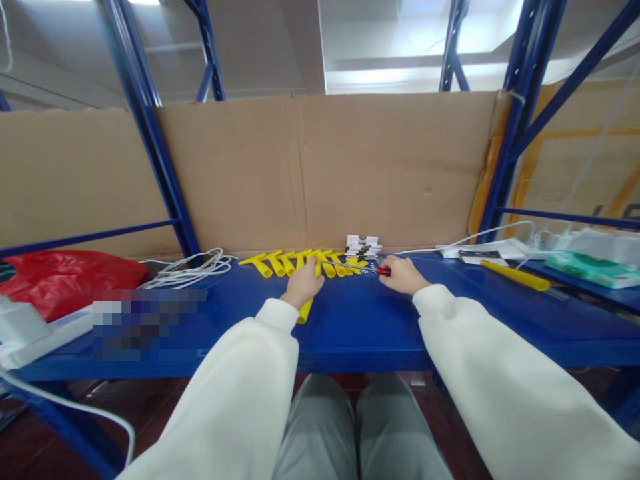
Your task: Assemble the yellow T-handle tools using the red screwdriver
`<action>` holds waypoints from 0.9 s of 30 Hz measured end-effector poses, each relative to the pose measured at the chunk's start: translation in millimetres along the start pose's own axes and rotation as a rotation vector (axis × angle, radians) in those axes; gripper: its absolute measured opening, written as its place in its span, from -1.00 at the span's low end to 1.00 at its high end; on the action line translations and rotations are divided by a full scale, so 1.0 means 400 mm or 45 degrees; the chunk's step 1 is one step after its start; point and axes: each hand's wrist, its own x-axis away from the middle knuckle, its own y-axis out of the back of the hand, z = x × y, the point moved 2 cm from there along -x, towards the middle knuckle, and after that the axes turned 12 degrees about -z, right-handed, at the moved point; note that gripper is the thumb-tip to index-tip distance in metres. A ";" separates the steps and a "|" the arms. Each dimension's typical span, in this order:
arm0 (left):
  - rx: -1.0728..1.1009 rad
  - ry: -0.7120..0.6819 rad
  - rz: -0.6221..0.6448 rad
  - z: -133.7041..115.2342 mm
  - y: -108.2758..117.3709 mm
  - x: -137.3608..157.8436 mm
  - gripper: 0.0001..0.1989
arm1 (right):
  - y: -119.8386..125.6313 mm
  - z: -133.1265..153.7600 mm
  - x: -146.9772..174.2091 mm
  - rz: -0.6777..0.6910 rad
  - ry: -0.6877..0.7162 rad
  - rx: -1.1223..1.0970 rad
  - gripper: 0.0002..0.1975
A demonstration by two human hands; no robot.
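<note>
My left hand point(304, 284) is closed around a yellow T-shaped plastic piece point(305, 313), whose tubular end points toward me over the blue shelf point(360, 327). In my right hand point(403, 275) is a screwdriver point(384, 271) with a red handle. Its thin metal shaft runs left, and the tip reaches the top of the held piece; the exact contact is too small to tell. Behind my hands lies a row of similar yellow T-shaped pieces point(263, 268). A stack of small white and dark parts point(362, 247) stands between and beyond my hands.
Coiled white cable point(200, 268), a red plastic bag point(80, 277) and a white power strip point(55, 337) lie at left. Rightward are a yellow-handled tool point(517, 275) and a green-and-white packet point(595, 260). A cardboard panel point(390, 173) and blue posts point(150, 140) bound the shelf.
</note>
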 end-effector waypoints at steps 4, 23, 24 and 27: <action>0.008 -0.003 -0.002 0.001 -0.002 -0.001 -0.53 | -0.002 -0.004 0.001 0.005 -0.028 -0.020 -0.86; 0.040 0.002 -0.016 0.003 -0.004 0.000 -0.53 | -0.006 -0.002 0.003 0.106 -0.067 -0.001 -0.87; 0.039 0.008 -0.014 0.003 -0.003 0.000 -0.53 | -0.007 -0.002 0.004 0.104 -0.064 0.000 -0.87; 0.040 0.022 -0.004 0.003 -0.003 -0.001 -0.52 | -0.008 0.000 0.004 0.082 -0.032 0.002 -0.84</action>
